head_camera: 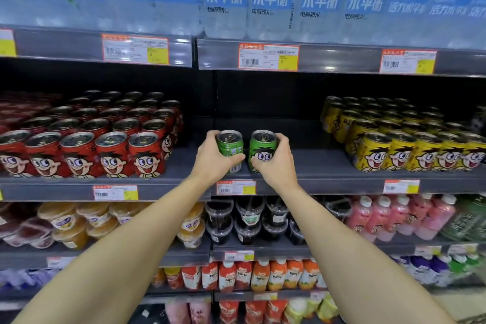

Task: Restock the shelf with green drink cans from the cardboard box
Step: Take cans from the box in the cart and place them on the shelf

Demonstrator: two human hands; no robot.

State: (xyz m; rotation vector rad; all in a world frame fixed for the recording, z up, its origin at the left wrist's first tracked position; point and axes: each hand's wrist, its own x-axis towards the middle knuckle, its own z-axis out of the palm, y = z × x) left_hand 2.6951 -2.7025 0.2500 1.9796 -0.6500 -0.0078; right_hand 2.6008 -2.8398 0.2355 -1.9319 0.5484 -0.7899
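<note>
Gripping one green can each: left hand [210,159] fingers wrapped round left green can [231,147]; right hand [274,163] round right green can [263,148]; both at shelf [315,166] front gap; likely rigid, smooth, modest weight; hold mid-wall.

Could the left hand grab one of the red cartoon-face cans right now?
Probably not yet: the left hand already grips a green drink can. The red cartoon-face cans stand close by, unblocked, so once it lets go, likely yes.

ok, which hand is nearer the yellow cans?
Right. The right hand grips a green can in the shelf gap, on the side toward the yellow cans. The left hand grips the other green can, farther away, nearer the red cans.
</note>
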